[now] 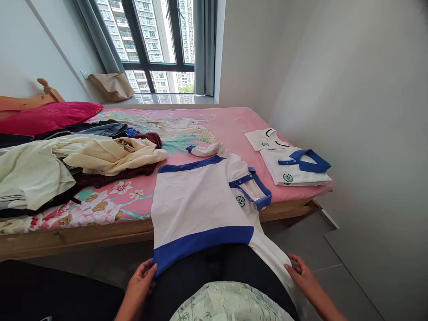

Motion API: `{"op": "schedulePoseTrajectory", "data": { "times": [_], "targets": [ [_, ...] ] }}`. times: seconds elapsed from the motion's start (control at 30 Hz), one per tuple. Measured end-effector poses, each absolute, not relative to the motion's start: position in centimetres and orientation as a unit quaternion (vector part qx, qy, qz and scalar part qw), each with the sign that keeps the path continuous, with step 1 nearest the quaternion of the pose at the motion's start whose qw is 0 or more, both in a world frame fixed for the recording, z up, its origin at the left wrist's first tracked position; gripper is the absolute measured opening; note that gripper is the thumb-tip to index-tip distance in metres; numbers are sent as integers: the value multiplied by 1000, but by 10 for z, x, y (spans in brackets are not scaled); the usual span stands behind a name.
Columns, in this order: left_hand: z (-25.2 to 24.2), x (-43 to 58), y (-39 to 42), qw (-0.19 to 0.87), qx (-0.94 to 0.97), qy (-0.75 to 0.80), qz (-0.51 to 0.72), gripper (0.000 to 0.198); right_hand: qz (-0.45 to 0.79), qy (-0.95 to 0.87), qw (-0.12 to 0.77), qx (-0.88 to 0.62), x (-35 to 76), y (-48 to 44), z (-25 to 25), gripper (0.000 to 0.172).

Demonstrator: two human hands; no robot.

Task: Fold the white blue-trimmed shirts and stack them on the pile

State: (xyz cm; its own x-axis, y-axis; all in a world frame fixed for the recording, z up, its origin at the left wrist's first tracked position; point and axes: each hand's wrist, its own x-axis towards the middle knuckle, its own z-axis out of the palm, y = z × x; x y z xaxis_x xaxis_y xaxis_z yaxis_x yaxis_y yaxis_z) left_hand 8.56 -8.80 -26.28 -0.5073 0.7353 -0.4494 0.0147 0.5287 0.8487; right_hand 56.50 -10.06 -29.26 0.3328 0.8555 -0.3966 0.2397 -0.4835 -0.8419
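A white polo shirt [197, 200] with blue side panels and a blue collar is spread sideways, partly on the bed's edge and partly over my lap. Its collar points right, with a round green badge beside the placket. My left hand [142, 278] pinches the hem corner of the near blue panel. At the right, my right hand [299, 269] grips the edge of the near long sleeve, which drapes across my thigh. The far sleeve lies bent on the bed, its blue cuff [190, 148] pointing left.
Folded white shirts [294, 169] lie at the bed's right end. A heap of loose clothes [83, 156] covers the left side, near a red pillow [50, 116]. A paper bag [112, 85] sits on the windowsill. The wooden bed frame [83, 238] runs before my knees.
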Motion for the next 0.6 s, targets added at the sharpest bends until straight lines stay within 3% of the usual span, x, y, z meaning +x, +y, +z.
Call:
{"op": "schedulePoseTrajectory", "data": {
  "times": [0.17, 0.33, 0.47, 0.6],
  "targets": [
    [-270, 76, -92, 327, 404, 770, 371, 67, 385, -377, 358, -763, 550, -100, -305, 66],
    [-295, 58, -95, 142, 661, 690, 259, 42, 283, -490, 313, -763, 530, -97, -302, 64],
    [-306, 56, -83, 115, 710, 670, 184, 43, 226, -563, 294, -739, 508, -96, -300, 51],
    [-301, 51, -70, 117, 709, 668, 195, 36, 234, -604, 282, -708, 496, -96, -293, 49]
  ]
}}
